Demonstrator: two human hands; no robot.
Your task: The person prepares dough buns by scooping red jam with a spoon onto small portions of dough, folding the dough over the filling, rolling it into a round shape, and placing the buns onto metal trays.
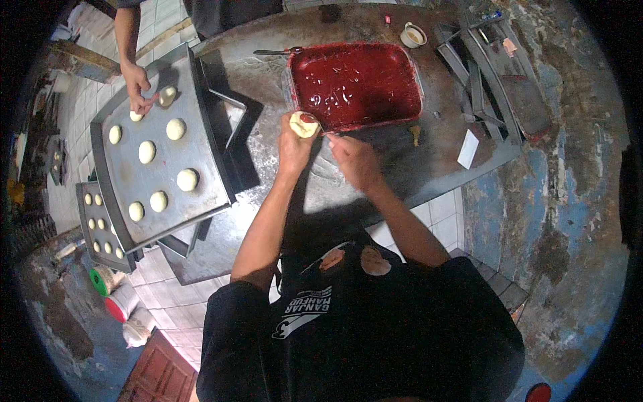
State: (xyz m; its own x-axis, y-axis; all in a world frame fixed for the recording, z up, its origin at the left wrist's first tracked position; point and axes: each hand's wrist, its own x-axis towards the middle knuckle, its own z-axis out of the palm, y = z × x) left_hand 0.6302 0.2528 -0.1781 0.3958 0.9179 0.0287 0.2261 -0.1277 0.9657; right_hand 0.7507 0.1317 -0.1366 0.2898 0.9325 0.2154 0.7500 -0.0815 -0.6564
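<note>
My left hand is closed round a cupped piece of pale dough with a dab of red filling in it. Close beside it, my right hand pinches a thin utensil whose tip is at the dough's right edge; its working end is too small to make out. Just beyond both hands lies a rectangular tub of glossy red filling. At the left, a metal tray carries several round dough balls. A co-worker's hand touches a ball at the tray's far end.
A dark-handled utensil rests against the tub's far left corner. Beyond its right side stand a small cup and metal frames; a white paper lies nearer. A lower tray of dough balls and lidded buckets are at the left.
</note>
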